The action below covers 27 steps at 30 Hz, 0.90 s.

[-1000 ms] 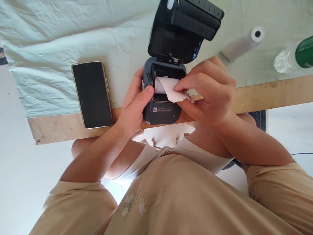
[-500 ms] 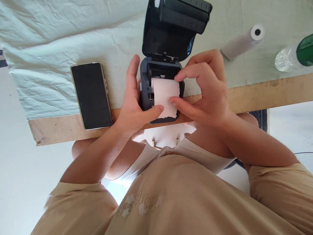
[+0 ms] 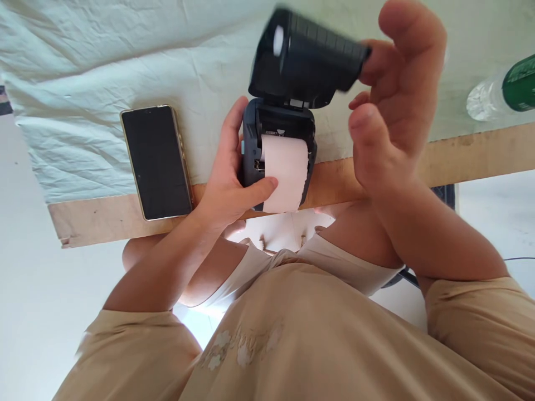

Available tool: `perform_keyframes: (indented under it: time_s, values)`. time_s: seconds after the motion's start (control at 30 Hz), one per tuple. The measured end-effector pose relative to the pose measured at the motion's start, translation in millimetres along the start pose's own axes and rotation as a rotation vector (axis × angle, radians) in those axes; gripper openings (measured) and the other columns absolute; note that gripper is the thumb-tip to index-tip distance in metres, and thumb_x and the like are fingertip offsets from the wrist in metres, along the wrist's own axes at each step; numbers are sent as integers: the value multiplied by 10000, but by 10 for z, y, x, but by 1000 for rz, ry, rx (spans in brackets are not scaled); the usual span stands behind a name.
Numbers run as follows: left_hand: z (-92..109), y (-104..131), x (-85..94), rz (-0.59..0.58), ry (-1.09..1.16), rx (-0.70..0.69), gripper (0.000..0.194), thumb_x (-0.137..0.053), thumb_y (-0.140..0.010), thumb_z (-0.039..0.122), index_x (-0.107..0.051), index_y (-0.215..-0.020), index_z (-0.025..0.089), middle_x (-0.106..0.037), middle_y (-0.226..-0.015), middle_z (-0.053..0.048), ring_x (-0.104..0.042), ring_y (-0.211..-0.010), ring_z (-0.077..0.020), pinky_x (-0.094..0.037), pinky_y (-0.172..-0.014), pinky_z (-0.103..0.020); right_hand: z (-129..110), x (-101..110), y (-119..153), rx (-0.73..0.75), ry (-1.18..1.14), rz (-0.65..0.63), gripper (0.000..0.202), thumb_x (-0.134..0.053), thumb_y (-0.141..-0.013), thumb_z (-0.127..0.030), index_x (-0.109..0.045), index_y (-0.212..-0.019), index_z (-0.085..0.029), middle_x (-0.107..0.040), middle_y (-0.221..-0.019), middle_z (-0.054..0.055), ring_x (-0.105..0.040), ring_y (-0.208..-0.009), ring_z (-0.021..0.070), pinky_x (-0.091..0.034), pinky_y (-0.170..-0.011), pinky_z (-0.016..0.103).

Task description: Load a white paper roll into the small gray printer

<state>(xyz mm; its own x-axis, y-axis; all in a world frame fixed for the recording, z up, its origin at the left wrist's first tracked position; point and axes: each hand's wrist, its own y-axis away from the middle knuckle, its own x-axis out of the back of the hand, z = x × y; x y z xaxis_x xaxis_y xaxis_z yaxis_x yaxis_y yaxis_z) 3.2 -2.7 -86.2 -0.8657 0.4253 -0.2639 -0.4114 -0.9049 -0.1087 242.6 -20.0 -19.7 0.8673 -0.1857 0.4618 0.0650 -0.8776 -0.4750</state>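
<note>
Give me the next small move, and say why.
I'd probably swing the lid down gently with the right hand: its fingers are at the lid's corner, the lid stands open, and the paper strip lies out over the printer's near edge, under the thumb of the left hand.

Bright, soft light is filling the view, and the floor [image 3: 33,312] left of the printer [image 3: 249,125] is washing out nearly white. Beyond the printer, the lid [image 3: 307,61] is blurring — its edges smearing — while faint shadows are marking folds in the cloth [image 3: 100,67] to the printer's left.
</note>
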Motion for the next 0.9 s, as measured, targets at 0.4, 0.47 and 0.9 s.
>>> perform_keyframes:
  time_s: [0.4, 0.47, 0.9]
  values:
    - [365, 80, -137, -13, 103, 73, 910, -969, -695, 522, -562, -1504, 438, -671, -1492, -6, -695, -1345, -341, -667, -933, -371, -35, -92, 78, -57, -146, -381, 678, -598, -1002, -685, -381, -1523, -311, -607, -1463, 105, -664, -1251, 259, -624, -939, 405]
    - [394, 95, -172, 51, 57, 164, 748, -923, -780, 555, -624, -1445, 387, -696, -1448, -29, -676, -1366, -343, -649, -999, -387, -1, -106, 85, -76, -200, -420, 782, -619, -975, -730, -321, -1563, -309, -636, -1407, 100, -688, -1188, 250, -627, -951, 410]
    - [452, 98, -208, 119, 47, 192, 527, -872, -831, 445, -702, -1315, 324, -754, -1183, -25, -752, -1076, -262, -639, -812, -340, 23, -128, 107, -60, -86, -414, 747, -650, -974, -677, -349, -1565, -333, -633, -1441, 78, -691, -1145, 235, -637, -935, 393]
